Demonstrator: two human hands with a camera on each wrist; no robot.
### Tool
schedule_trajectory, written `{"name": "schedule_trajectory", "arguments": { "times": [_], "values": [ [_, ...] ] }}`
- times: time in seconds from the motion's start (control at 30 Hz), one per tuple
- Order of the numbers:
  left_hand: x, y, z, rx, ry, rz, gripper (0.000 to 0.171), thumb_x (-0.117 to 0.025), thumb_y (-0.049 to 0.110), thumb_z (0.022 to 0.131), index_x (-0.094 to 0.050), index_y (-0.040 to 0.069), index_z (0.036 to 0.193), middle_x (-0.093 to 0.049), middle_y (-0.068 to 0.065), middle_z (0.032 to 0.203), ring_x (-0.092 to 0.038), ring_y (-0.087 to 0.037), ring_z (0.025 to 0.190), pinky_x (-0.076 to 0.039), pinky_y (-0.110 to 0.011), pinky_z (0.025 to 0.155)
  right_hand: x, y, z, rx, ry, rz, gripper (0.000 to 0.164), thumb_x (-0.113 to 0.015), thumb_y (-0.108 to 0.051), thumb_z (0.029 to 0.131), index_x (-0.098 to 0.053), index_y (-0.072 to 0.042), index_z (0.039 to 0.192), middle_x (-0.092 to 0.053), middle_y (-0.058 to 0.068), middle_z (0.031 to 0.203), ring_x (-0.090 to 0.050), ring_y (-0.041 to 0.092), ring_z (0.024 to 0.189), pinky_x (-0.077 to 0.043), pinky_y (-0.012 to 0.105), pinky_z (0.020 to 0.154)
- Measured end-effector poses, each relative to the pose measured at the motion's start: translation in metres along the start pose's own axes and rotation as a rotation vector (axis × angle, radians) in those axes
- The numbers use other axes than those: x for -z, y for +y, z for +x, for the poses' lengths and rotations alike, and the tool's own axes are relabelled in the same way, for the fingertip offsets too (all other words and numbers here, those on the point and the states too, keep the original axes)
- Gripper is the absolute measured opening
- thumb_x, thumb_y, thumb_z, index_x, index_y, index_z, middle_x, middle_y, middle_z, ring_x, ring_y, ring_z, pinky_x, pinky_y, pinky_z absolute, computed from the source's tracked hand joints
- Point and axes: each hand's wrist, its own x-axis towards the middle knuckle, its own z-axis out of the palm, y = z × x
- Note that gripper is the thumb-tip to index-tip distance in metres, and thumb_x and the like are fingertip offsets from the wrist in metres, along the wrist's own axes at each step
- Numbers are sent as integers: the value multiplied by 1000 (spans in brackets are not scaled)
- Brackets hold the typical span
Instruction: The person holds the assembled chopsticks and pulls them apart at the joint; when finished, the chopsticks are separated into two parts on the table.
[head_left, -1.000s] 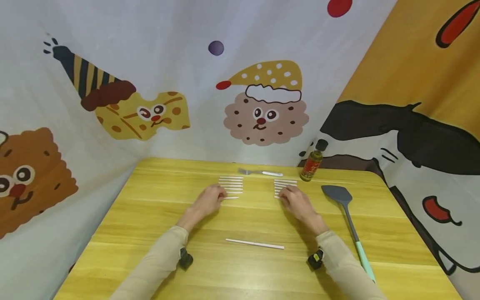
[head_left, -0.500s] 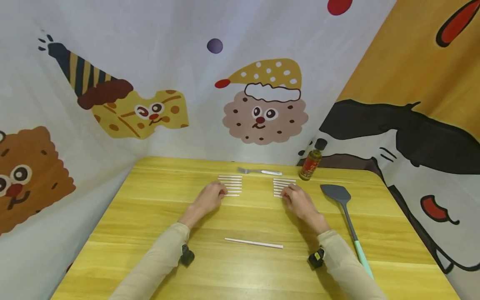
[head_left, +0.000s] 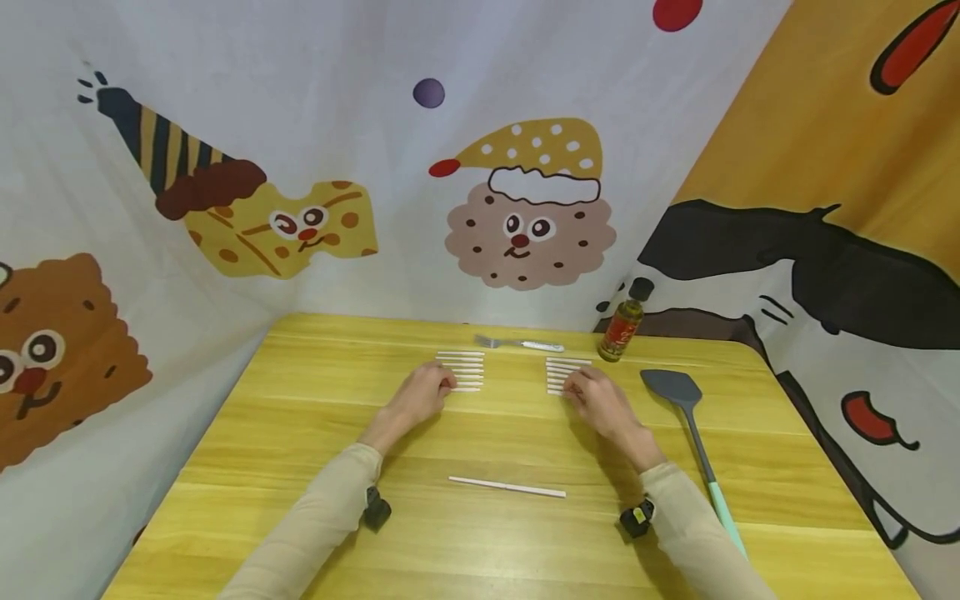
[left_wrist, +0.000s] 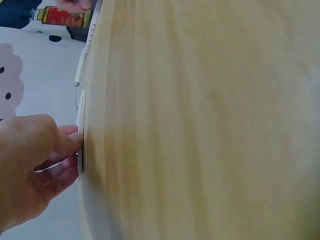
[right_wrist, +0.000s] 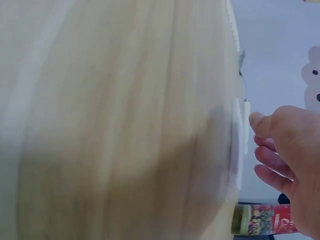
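Two stacks of short white sticks lie on the table, a left column (head_left: 461, 358) and a right column (head_left: 567, 361), in parallel rows. My left hand (head_left: 418, 395) pinches the outer end of the nearest left stick (left_wrist: 81, 107) between thumb and fingers, low at the tabletop. At the near end of the right column rests my right hand (head_left: 602, 405), fingers loosely bent. In the right wrist view its thumb and fingers are spread apart, just beside a white stick (right_wrist: 237, 145). The right hand covers the outer ends of some right sticks.
A longer white stick (head_left: 507, 486) lies in front, between the forearms. Behind the columns is a fork (head_left: 543, 346) with a white handle. A bottle (head_left: 620, 333) with a black cap stands at back right, and a grey spatula (head_left: 674, 385) with a mint handle lies right.
The left hand has slid the nearest left stick away from the person, closer to its row. The right hand has shifted slightly right, along the right column.
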Motion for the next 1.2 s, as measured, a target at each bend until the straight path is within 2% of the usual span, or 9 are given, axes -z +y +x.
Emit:
{"name": "schedule_trajectory", "arguments": {
  "times": [0.13, 0.2, 0.37, 0.47, 0.57, 0.7, 0.87, 1.03, 1.2],
  "values": [
    [-2, 1, 1, -11, 11, -1, 16, -66, -5, 92, -76, 5, 100, -69, -6, 99, -65, -20, 92, -59, -31, 84, 7, -5, -1, 30, 4, -2, 13, -84, -3, 80, -73, -6, 86, -66, 6, 86, -64, 20, 76, -58, 35, 64],
    [-2, 2, 2, -16, 17, 0, 16, -67, -5, 92, -76, 5, 100, -70, -7, 101, -67, -23, 100, -59, -34, 90, 9, -8, -2, 46, 5, -4, 15, -84, -2, 78, -73, -6, 87, -66, 6, 86, -65, 21, 76, -59, 35, 65],
    [0, 2, 0, -21, 36, 7, 14, -67, -4, 92, -75, 5, 100, -71, -9, 104, -67, -28, 107, -58, -38, 95, 17, -22, -7, 62, -6, 28, 16, -84, -1, 77, -73, -7, 88, -66, 5, 85, -65, 19, 76, -58, 34, 65],
    [3, 4, -4, -36, 48, 14, 12, -69, -1, 92, -75, 5, 101, -71, -9, 102, -67, -25, 99, -59, -35, 89, 23, -33, -11, 60, -33, 53, 16, -84, -3, 79, -73, -8, 89, -66, 3, 87, -66, 19, 77, -59, 34, 66],
    [8, 11, -12, -78, 55, 26, 12, -71, 0, 91, -74, 4, 102, -68, -7, 99, -66, -21, 93, -59, -32, 85, 28, -45, -16, 61, -70, 84, 16, -83, -4, 81, -73, -7, 92, -66, 3, 89, -67, 19, 79, -59, 33, 68],
    [13, 27, -27, -176, 45, 58, 13, -72, -1, 89, -73, 4, 101, -66, -6, 96, -65, -20, 90, -60, -30, 80, 33, -61, -20, 60, -114, 123, 16, -82, -5, 83, -72, -6, 95, -67, 3, 91, -66, 18, 81, -59, 32, 70],
    [16, 46, -48, -258, -21, 64, 14, -71, 2, 92, -72, 5, 106, -65, -3, 98, -65, -17, 90, -59, -24, 77, 38, -74, -25, 55, -162, 160, 16, -81, -7, 85, -72, -7, 98, -68, 1, 94, -65, 17, 83, -59, 30, 71],
    [17, 62, -69, -281, -112, 48, 19, -69, 6, 95, -70, 5, 114, -66, -4, 105, -62, -9, 82, -55, -14, 71, 43, -86, -30, 77, -224, 208, 16, -78, -5, 87, -71, -5, 102, -68, 4, 97, -66, 18, 86, -59, 29, 72],
    [14, 74, -86, -299, -166, 54, 21, -68, 8, 96, -69, 5, 117, -66, -7, 110, -58, -4, 78, -53, -11, 70, 47, -99, -37, 68, -322, 268, 21, -76, -4, 89, -69, -4, 108, -68, 7, 102, -67, 21, 90, -60, 31, 75]
  ]
}}
